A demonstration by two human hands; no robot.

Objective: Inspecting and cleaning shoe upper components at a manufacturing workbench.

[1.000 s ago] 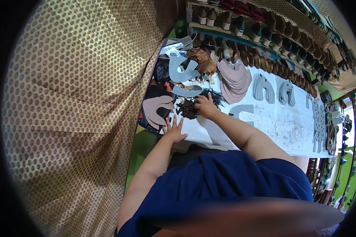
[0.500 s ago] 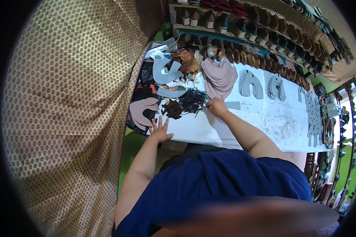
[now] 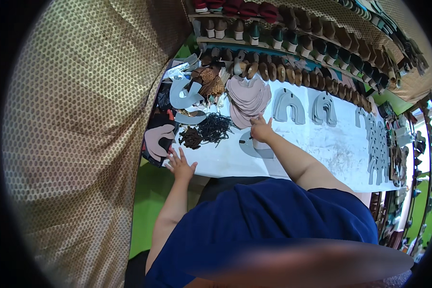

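Note:
My left hand (image 3: 180,166) rests at the table's front left edge with its fingers spread, beside a pink curved cut-out (image 3: 154,142). My right hand (image 3: 261,129) is over the middle of the table, at the near edge of a stack of pink curved cut-outs (image 3: 248,98). Its fingers are bent and a little apart; I make out nothing held in them. Below it lies a grey curved piece (image 3: 255,150) with a small dark mark on it, partly hidden by the hand and forearm. To the left sit a tangle of thin black strips (image 3: 215,127) and a small brown heap (image 3: 190,138).
Stacked grey arch-shaped pieces (image 3: 289,108) lie right of the pink stack, with more toward the far right. Grey curved cut-outs (image 3: 181,96) and brown patterned scraps (image 3: 209,79) crowd the back left. Shelves of shoes (image 3: 278,37) run behind; a patterned curtain (image 3: 86,144) hangs on the left.
My right hand has moved from the black strips to the pink stack's edge, its fingers less closed. More of the grey curved piece shows below it. The whole view has shifted slightly.

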